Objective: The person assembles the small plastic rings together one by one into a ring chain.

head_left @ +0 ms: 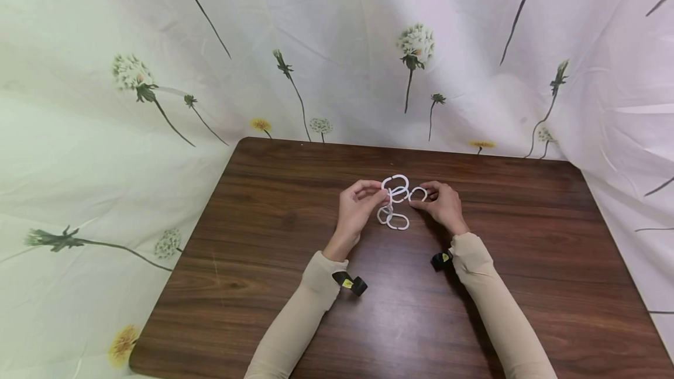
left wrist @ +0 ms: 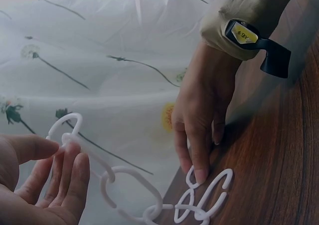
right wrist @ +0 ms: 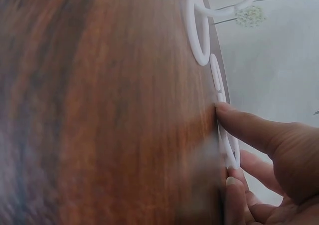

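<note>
left hand (head_left: pixel 358 208) pinches linked white rings (left wrist: pixel 79 121), right hand (head_left: pixel 444 207) grips another ring (head_left: pixel 418 188).

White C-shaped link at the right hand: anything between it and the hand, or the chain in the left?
Nothing visible: the right hand pinches the white C-shaped link, and the white chain in the left hand is right beside it.

Beige sleeves (head_left: pixel 299 320), black yellow-labelled wristbands (head_left: pixel 360 286)
</note>
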Motion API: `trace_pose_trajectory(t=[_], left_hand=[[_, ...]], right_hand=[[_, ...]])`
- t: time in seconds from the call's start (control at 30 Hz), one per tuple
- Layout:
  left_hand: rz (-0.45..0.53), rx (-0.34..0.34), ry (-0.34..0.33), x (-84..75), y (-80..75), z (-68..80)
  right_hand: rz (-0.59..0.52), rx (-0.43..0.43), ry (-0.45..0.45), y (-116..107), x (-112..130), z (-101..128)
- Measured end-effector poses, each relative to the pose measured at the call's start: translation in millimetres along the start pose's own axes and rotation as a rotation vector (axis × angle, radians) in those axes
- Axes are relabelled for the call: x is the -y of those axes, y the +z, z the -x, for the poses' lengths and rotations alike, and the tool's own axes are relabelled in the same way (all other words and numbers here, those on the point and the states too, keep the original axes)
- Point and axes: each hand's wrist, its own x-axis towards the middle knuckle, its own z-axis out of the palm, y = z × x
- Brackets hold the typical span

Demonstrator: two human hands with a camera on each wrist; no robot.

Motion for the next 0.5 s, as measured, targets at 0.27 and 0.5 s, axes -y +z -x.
trace_pose_trajectory(t=[0.27, 0.5], left_hand=[[0.002, -0.001, 0.002, -0.1, 0.7, 0.6], [-0.018, -0.009, -0.012, -0.1, 0.0, 0.9]], right_hand=[[-0.025, -0.002, -0.025, 0.2, 1.9, 2.2], [-0.054, -0.011, -0.074, -3.3, -3.2, 6.3]])
